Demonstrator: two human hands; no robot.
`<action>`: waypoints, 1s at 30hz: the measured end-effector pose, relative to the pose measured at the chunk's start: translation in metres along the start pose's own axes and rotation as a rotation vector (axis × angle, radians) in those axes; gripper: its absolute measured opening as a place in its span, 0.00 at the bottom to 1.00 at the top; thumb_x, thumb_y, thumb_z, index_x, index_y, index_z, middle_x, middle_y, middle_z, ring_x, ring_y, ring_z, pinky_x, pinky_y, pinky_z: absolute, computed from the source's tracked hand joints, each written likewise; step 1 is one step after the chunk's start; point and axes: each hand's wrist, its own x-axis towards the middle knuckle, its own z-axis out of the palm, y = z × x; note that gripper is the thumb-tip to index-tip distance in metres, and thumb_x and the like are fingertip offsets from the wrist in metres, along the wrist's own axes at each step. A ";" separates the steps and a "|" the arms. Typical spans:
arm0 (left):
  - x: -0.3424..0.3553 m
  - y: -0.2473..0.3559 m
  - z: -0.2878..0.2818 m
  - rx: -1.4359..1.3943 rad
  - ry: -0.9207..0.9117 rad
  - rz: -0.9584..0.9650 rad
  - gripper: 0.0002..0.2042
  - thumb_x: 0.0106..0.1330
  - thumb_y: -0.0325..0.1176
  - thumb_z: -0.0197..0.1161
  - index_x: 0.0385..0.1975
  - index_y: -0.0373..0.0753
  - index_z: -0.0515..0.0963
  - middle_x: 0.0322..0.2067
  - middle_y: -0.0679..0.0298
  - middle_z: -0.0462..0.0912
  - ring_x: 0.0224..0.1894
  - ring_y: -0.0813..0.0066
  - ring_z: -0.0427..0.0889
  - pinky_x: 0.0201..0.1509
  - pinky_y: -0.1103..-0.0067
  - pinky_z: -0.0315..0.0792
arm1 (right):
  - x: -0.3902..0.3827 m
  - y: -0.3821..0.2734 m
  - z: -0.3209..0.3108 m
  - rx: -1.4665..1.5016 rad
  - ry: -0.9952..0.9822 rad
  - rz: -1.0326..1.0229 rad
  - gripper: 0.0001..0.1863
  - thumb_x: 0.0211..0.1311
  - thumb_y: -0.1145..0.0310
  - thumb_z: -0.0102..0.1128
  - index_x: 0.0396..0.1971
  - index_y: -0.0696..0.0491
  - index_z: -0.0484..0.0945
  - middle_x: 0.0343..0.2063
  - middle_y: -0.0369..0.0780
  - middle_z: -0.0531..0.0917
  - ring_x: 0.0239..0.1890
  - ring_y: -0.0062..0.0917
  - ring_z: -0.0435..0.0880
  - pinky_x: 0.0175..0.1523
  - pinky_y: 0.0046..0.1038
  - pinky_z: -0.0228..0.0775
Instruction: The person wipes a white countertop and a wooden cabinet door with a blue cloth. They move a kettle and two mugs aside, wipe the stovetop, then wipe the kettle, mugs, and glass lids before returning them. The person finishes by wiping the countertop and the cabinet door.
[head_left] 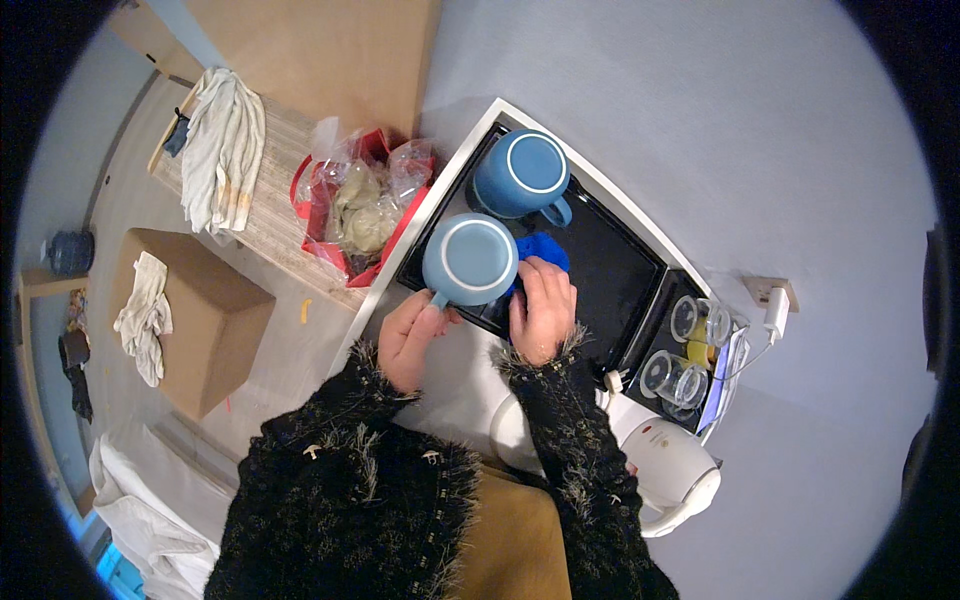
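The left hand (408, 345) pinches the handle of a blue mug (470, 262), thumb and fingers closed on it; the mug is upside down, its pale base ring up, over the near left corner of a black tray (610, 275). I cannot tell whether its rim touches the tray. The right hand (545, 312) has its fingers bent over a blue cloth (543, 252), bunched just beside the mug. Right behind, in the way on that side, a second mug (508, 190) stands inverted on the tray, handle toward the right; whether the two mugs touch is unclear. The white rim (625, 215) of the counter hems the tray in along the wall. Past the tray's right end are two clear cups (668, 378), and nearer the person a white kettle (672, 462); a plug (776, 312) sits in the wall socket. To the left, against the counter, a red bag (312, 208) bulges with clear plastic. Beyond it, white fabric (222, 150) drapes over a bench, and a pale glove (148, 312) lies on a cardboard box (222, 325).
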 end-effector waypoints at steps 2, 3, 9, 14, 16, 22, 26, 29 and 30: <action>0.000 0.002 0.005 0.008 0.035 -0.031 0.15 0.72 0.36 0.44 0.31 0.32 0.73 0.27 0.63 0.73 0.32 0.73 0.73 0.39 0.78 0.66 | -0.001 0.000 -0.002 0.003 -0.017 0.016 0.22 0.42 0.80 0.58 0.43 0.56 0.75 0.44 0.44 0.77 0.48 0.40 0.74 0.51 0.37 0.64; 0.000 0.003 0.005 0.020 0.034 -0.036 0.14 0.72 0.35 0.46 0.32 0.32 0.74 0.27 0.62 0.74 0.33 0.72 0.73 0.39 0.78 0.67 | -0.002 -0.001 -0.003 0.006 -0.019 0.023 0.21 0.42 0.80 0.58 0.43 0.56 0.75 0.44 0.44 0.77 0.47 0.40 0.74 0.51 0.37 0.64; 0.003 0.008 0.008 0.323 -0.110 0.053 0.09 0.67 0.30 0.53 0.30 0.31 0.76 0.31 0.56 0.75 0.34 0.66 0.75 0.40 0.76 0.68 | -0.002 -0.003 -0.008 0.111 0.051 0.052 0.21 0.42 0.84 0.58 0.42 0.59 0.75 0.41 0.47 0.79 0.45 0.44 0.75 0.52 0.37 0.67; 0.001 0.008 0.011 0.259 -0.119 -0.037 0.08 0.66 0.29 0.54 0.31 0.30 0.76 0.31 0.55 0.75 0.34 0.65 0.75 0.39 0.76 0.69 | -0.002 -0.003 -0.009 0.121 0.040 0.039 0.22 0.42 0.84 0.58 0.44 0.58 0.74 0.41 0.47 0.79 0.45 0.43 0.76 0.52 0.36 0.67; 0.001 0.008 0.011 0.272 -0.136 -0.033 0.08 0.66 0.29 0.54 0.32 0.29 0.76 0.31 0.55 0.75 0.34 0.66 0.75 0.38 0.76 0.69 | -0.003 -0.002 -0.010 0.117 0.036 0.041 0.23 0.43 0.83 0.57 0.45 0.57 0.74 0.41 0.47 0.79 0.44 0.43 0.75 0.51 0.37 0.67; -0.005 0.015 0.012 0.339 -0.047 0.077 0.10 0.62 0.24 0.58 0.42 0.32 0.71 0.40 0.55 0.72 0.32 0.72 0.75 0.36 0.80 0.69 | 0.000 -0.002 -0.017 0.029 0.021 0.139 0.27 0.42 0.79 0.56 0.50 0.54 0.73 0.39 0.46 0.78 0.40 0.42 0.75 0.47 0.39 0.69; -0.009 0.030 0.012 0.432 0.090 0.110 0.16 0.58 0.21 0.60 0.47 0.34 0.68 0.43 0.55 0.70 0.28 0.76 0.73 0.34 0.80 0.69 | 0.010 -0.001 -0.022 0.017 0.055 0.277 0.29 0.44 0.75 0.57 0.53 0.54 0.70 0.33 0.47 0.80 0.36 0.38 0.80 0.42 0.36 0.73; -0.009 0.042 0.016 0.470 0.115 0.264 0.16 0.55 0.20 0.63 0.44 0.35 0.71 0.42 0.55 0.70 0.26 0.75 0.72 0.32 0.80 0.69 | 0.017 0.001 -0.025 0.068 0.018 0.380 0.29 0.45 0.71 0.58 0.54 0.53 0.70 0.30 0.46 0.80 0.34 0.39 0.81 0.40 0.37 0.74; -0.007 0.044 0.018 0.587 0.052 0.329 0.15 0.54 0.20 0.64 0.42 0.36 0.73 0.42 0.55 0.71 0.27 0.73 0.72 0.33 0.79 0.69 | 0.018 0.002 -0.027 0.037 -0.006 0.383 0.29 0.45 0.71 0.57 0.54 0.52 0.70 0.30 0.46 0.81 0.34 0.40 0.81 0.41 0.37 0.74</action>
